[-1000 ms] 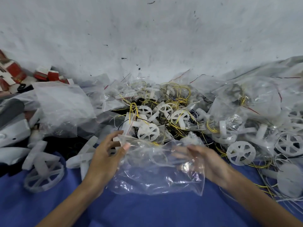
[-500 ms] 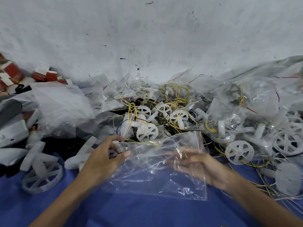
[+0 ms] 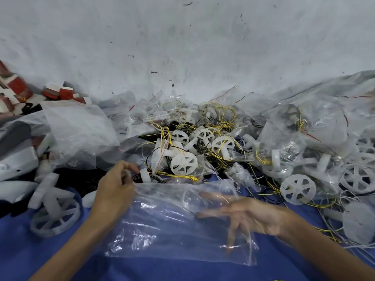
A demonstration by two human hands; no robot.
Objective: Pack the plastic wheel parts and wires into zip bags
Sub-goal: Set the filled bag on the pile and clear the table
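Observation:
A clear zip bag (image 3: 168, 226) lies over the blue cloth in front of me. My left hand (image 3: 114, 189) pinches its upper left edge. My right hand (image 3: 249, 216) is inside the bag's mouth, fingers spread and blurred behind the plastic. Beyond the bag lies a heap of white plastic wheel parts (image 3: 183, 163) tangled with yellow wires (image 3: 221, 116) and black ones. More white wheels lie to the right (image 3: 298, 188) and to the left (image 3: 54, 218).
Filled and empty clear bags (image 3: 79, 128) pile up left and right (image 3: 304, 126) of the heap. Red and white boxes (image 3: 18, 92) stand at the far left by the white wall. Loose white and yellow wires trail at the right edge.
The bag has been spread flatter and lower over the cloth. My right hand has slid in deeper, its fingers now splayed. My left hand has shifted slightly left along the edge.

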